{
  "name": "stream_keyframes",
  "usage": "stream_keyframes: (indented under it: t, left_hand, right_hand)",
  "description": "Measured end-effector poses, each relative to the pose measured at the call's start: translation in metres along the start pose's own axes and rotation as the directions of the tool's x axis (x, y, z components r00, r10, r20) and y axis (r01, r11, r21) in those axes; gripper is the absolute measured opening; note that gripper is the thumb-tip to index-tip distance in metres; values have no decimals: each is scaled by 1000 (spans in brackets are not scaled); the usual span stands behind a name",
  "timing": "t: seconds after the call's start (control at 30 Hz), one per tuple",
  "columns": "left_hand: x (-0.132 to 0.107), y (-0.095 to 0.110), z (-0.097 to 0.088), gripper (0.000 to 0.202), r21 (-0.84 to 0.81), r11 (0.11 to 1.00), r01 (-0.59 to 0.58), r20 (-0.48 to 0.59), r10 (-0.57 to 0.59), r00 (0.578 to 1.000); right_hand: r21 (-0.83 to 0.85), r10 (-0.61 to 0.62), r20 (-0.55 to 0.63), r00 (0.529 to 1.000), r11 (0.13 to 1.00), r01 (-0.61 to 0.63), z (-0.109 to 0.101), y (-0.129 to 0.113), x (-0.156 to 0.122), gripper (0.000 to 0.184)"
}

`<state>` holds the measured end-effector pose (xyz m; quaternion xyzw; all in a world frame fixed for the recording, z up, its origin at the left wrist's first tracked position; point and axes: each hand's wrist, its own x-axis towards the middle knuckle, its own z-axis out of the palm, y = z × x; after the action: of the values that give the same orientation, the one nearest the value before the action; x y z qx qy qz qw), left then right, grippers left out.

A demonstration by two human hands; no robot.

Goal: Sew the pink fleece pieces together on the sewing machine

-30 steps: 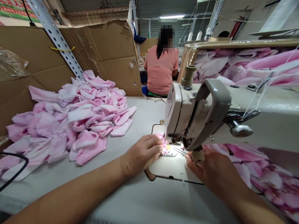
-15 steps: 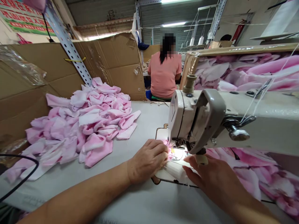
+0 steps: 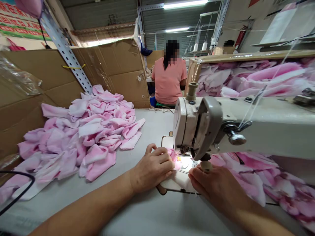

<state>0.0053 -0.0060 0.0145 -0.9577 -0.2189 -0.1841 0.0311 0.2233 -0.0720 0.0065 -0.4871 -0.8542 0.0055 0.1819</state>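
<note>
- Pink cloth (image 3: 171,152) lies under the lamp-lit end of the sewing machine (image 3: 265,126), grasped by the curled fingers of the left hand (image 3: 155,167).
- Right hand (image 3: 216,183) sits just beside, fingers bent together; whether it holds anything, I cannot tell.
- Step in hand seems to be positioning cloth at the machine; the next move likely calls for steady fingertips.
- Half a second ago, the right fingers stood wider apart; the heap (image 3: 98,131) looks unchanged.

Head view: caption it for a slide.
Left hand at pink cloth, right hand opposite, by a white metal sewing machine, near piled pink fabric.
</note>
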Motion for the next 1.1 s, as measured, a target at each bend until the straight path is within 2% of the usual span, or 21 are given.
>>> stream_keyframes:
  t: [0.2, 0.4, 0.57, 0.63, 0.7, 0.8, 0.9, 0.97, 1.1]
  left_hand:
    - [5, 0, 6, 18, -4, 998, -59, -76, 58, 995]
    - [11, -2, 11, 19, -37, 997, -61, -175, 54, 983]
    - [11, -3, 10, 17, -17, 998, -53, -130, 50, 990]
    - [11, -4, 10, 17, -23, 998, -59, -114, 56, 992]
    - [11, -5, 10, 19, -27, 997, -72, -108, 68, 992]
    - [12, -4, 9, 21, -21, 995, -94, -110, 91, 990]
    - [13, -2, 7, 22, -15, 993, -114, -100, 112, 989]
    - [13, 0, 6, 22, -10, 993, -120, -85, 119, 989]
    - [13, 1, 7, 22, 22, 993, -116, -68, 117, 991]
  right_hand:
    - [-55, 65, 120, 991, 997, -59, -17, -1, 14, 21]
    - [-124, 200, 108, 974, 975, -186, -36, 10, 14, 15]
    - [-50, 150, 104, 983, 988, -145, -67, 9, 3, 18]
    - [-15, 136, 103, 985, 991, -135, -83, 11, -8, 22]
    - [-7, 181, 93, 979, 983, -181, -96, 20, -24, 26]
    - [-60, 378, 100, 921, 926, -373, -107, 46, -58, 27]
    - [-195, 424, 53, 904, 892, -407, -106, 76, -93, 29]
    - [-214, 425, 64, 903, 890, -403, -101, 90, -113, 24]
    - [-281, 424, 65, 903, 876, -392, -88, 99, -135, 35]
